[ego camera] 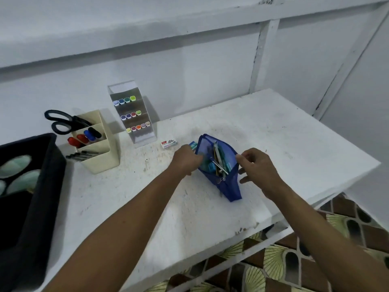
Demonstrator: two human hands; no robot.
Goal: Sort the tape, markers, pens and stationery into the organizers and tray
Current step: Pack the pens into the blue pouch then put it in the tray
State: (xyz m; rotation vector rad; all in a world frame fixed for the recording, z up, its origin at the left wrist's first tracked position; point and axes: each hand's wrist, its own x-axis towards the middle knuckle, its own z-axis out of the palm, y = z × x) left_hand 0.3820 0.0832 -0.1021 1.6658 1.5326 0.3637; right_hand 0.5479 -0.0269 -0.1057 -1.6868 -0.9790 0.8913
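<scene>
A blue mesh pouch (pixel 228 186) stands open in the middle of the white table (pixel 273 131), with pens, pencils and teal items showing inside. My left hand (pixel 185 158) has its fingers inside the pouch's left side; what they hold is hidden. My right hand (pixel 257 165) pinches the pouch's right rim and holds it open. A small white staples box (pixel 168 143) and a teal item (pixel 193 145) lie just behind the pouch.
A cream organizer (pixel 101 152) at the left holds black scissors (pixel 63 121), red, blue and black markers and pens. A clear tiered rack (pixel 134 114) holds coloured markers. A black tray (pixel 31 197) with tape rolls is at far left. The table edge drops to patterned floor.
</scene>
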